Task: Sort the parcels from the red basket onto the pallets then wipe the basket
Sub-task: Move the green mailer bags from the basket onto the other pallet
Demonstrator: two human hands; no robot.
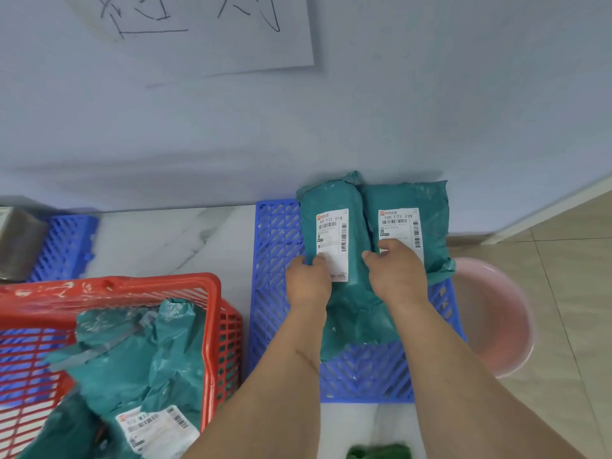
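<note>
White wall (364,127) stands in front of me, with a big paper sign (198,31) stuck up high. Below it the floor (172,240) is pale and shiny.

On the floor lies a blue pallet (275,260). Two green parcels already sit on it, side by side and touching. My left hand (308,279) pinches the near edge of the left parcel (331,207), fingers curled on its white label. My right hand (397,270) holds that same parcel's other side, fingers curled, and its fingertips reach the right parcel (410,197). I think I am just setting the left parcel straight.

So some sorting is done, but not all. The red basket (215,326) sits by my left arm, and it has more green parcels (132,352) in it, piled up. Those need to go out first.

Far left is another blue pallet (69,243) with a grey parcel (16,243) on it.

A pink bowl (496,319) waits beside the near pallet, and something green (377,452) lies by my feet. I cannot tell what it is. The wiping has not begun, since the basket is not empty yet.
</note>
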